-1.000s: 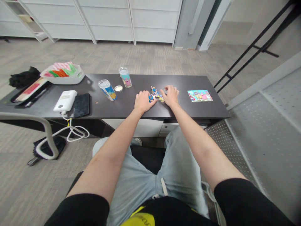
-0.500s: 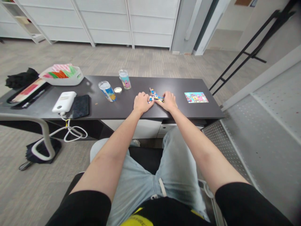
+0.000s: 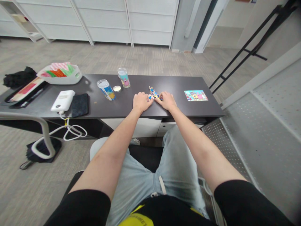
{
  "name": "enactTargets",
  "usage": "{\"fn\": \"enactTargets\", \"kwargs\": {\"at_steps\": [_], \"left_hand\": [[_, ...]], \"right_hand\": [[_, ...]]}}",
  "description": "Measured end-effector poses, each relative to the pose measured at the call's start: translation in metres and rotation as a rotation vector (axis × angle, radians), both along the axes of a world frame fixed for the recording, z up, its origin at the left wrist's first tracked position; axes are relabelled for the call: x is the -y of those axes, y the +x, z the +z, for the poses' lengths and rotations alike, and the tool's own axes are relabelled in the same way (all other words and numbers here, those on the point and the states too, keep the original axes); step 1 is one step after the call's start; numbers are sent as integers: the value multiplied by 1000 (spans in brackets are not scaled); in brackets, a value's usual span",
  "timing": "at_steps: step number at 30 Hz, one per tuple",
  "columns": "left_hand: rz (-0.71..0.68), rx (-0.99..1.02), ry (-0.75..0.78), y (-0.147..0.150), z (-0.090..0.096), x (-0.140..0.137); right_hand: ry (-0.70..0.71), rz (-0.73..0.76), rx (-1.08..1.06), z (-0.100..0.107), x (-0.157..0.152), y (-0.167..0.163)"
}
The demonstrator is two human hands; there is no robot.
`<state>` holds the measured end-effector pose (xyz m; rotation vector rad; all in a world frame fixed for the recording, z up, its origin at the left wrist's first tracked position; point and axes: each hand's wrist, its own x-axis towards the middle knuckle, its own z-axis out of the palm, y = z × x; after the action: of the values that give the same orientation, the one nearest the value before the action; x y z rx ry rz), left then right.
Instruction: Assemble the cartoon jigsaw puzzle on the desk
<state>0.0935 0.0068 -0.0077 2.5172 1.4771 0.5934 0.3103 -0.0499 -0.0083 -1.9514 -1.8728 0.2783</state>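
Note:
A small heap of colourful puzzle pieces (image 3: 153, 93), blue, white and yellow, lies on the dark table between my hands. My left hand (image 3: 141, 102) rests at the heap's left side, its thumb stretched toward the pieces and apart from the fingers. On the right, my right hand (image 3: 167, 100) cups the other edge, thumb and fingers spread and touching the pieces. Single pieces under the fingertips are too small to make out. A bright cartoon picture card (image 3: 196, 95) lies flat to the right of my right hand.
Left of the heap stand two clear cartoon-printed canisters (image 3: 107, 90) (image 3: 124, 78), with a round lid (image 3: 117, 88) between them. Farther left are a black phone (image 3: 80, 105), a white power bank (image 3: 63, 101) with a cable, and a white basket (image 3: 76, 77) of colourful packets. A dark table (image 3: 178, 110) carries them.
The view has shifted slightly, so the table sits a little higher. Both hands stay around the puzzle pieces, with only slight finger movement.

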Motion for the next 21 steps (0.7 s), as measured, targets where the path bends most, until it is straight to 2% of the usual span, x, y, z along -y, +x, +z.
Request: {"fn": "enactTargets", "kwargs": {"at_steps": [12,18,21], "left_hand": [[37,102,-46,-1,1,0],[210,189,-68,-30,8,1],[178,150,-123,-55,7,10]], "right_hand": [[38,7,-28,-4,-1,1],[73,-182,-86,4,4,8],[78,-275,-110,6,6,11]]}}
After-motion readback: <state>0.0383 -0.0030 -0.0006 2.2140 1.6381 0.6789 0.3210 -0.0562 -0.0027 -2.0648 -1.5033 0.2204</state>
